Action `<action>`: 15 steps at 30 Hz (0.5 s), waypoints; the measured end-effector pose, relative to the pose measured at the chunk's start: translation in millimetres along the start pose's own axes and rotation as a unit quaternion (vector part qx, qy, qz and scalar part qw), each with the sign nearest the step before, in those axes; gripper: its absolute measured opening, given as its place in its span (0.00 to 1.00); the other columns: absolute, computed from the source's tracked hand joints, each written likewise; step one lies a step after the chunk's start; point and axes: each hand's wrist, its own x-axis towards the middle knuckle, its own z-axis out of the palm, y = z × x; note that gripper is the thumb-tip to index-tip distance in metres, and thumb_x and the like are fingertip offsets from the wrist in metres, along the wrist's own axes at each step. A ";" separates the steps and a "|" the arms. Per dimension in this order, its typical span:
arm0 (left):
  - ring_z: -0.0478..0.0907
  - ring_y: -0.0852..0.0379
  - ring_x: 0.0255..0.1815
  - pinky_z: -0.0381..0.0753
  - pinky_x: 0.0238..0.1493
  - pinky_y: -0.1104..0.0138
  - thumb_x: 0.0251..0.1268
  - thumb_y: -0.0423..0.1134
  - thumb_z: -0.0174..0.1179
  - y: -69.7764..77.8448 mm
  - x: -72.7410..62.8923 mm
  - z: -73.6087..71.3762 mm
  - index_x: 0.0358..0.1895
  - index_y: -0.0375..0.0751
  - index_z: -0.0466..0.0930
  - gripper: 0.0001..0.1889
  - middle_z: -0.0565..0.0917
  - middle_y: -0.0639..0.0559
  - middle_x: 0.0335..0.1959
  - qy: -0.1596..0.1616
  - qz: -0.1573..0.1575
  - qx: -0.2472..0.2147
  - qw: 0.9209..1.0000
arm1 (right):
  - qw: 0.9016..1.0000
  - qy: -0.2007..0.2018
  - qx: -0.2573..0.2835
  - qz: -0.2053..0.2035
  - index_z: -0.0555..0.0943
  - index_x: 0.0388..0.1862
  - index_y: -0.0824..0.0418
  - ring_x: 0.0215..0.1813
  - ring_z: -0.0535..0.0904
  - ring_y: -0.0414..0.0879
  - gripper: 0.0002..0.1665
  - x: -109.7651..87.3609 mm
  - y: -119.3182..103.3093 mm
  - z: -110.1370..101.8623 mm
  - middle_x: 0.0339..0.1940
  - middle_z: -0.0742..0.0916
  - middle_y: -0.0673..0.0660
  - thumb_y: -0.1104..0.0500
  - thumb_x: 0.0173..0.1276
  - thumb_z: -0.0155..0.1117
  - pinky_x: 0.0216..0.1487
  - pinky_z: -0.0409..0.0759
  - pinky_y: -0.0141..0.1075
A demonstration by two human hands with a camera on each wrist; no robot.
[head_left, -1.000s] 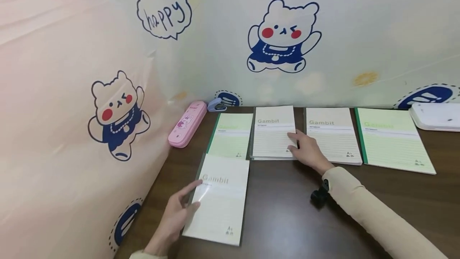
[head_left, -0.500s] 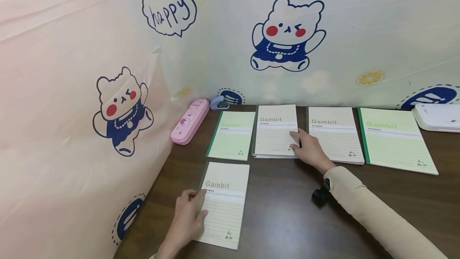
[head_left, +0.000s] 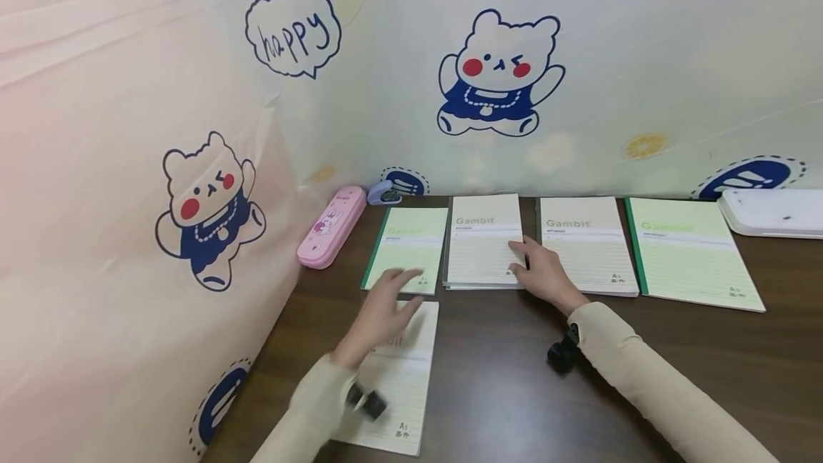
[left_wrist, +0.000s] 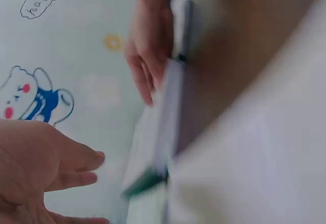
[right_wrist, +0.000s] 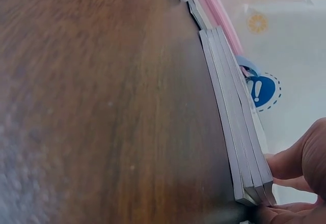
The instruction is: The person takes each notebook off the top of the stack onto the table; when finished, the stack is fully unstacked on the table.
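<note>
My left hand (head_left: 384, 309), fingers spread and holding nothing, is over the top part of a white Gambit notebook (head_left: 401, 399) at the front left. Its fingertips overlap the lower edge of a small green notebook (head_left: 405, 249); the left wrist view is blurred. My right hand (head_left: 543, 274) rests its thumb and index finger on the lower right edge of the middle stack of white notebooks (head_left: 482, 256). In the right wrist view, the notebook stack (right_wrist: 229, 102) shows its page edges in layers, with fingers (right_wrist: 290, 163) at its near corner.
Right of the middle stack lie more white notebooks (head_left: 585, 252) and a larger green notebook (head_left: 694, 256). A pink pencil case (head_left: 332, 227) and a blue stapler-like item (head_left: 383, 193) stand back left. A white case (head_left: 771, 213) is at the back right, before a printed cloth (head_left: 579, 56).
My left hand drew the front white notebook off the green notebook's lower edge, let go of it and moved up and right towards the green notebook. My right hand stayed at the middle stack.
</note>
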 end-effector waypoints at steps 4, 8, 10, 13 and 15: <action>0.66 0.39 0.70 0.66 0.69 0.48 0.66 0.39 0.60 9.5 72.0 28.7 0.69 0.36 0.67 0.28 0.71 0.36 0.67 -0.058 -0.029 -0.032 0.997 | 1.000 0.000 0.005 0.001 0.69 0.67 0.70 0.72 0.62 0.69 0.29 0.5 -2.6 6.0 0.73 0.64 0.75 0.64 0.68 0.57 0.70 0.63 0.59; 0.62 0.40 0.74 0.64 0.72 0.52 0.68 0.40 0.59 10.3 108.1 56.7 0.71 0.35 0.63 0.31 0.64 0.36 0.73 -0.071 -0.090 0.012 0.993 | 1.000 0.001 0.006 0.001 0.69 0.68 0.70 0.73 0.62 0.68 0.29 0.8 -5.7 10.8 0.73 0.63 0.74 0.64 0.68 0.58 0.70 0.64 0.58; 0.62 0.40 0.73 0.65 0.71 0.54 0.68 0.39 0.59 11.0 113.9 66.2 0.70 0.34 0.64 0.30 0.64 0.35 0.73 -0.061 -0.101 0.031 0.992 | 1.000 0.003 0.004 0.002 0.68 0.68 0.70 0.73 0.61 0.67 0.29 0.1 -6.5 11.0 0.74 0.63 0.74 0.64 0.68 0.58 0.70 0.63 0.57; 0.67 0.39 0.70 0.68 0.69 0.52 0.65 0.36 0.60 14.6 117.9 74.2 0.68 0.34 0.68 0.28 0.69 0.35 0.69 -0.025 -0.101 0.010 0.995 | 1.000 0.013 -0.003 0.003 0.68 0.68 0.71 0.73 0.62 0.66 0.29 -1.9 -6.8 7.4 0.73 0.63 0.74 0.65 0.68 0.58 0.70 0.64 0.57; 0.68 0.39 0.69 0.69 0.68 0.52 0.62 0.34 0.61 18.0 120.1 76.9 0.66 0.35 0.71 0.27 0.72 0.37 0.67 -0.001 -0.107 -0.028 0.994 | 1.000 0.020 -0.004 0.007 0.69 0.67 0.72 0.73 0.62 0.66 0.29 -3.2 -6.6 3.1 0.73 0.64 0.74 0.65 0.68 0.58 0.70 0.65 0.57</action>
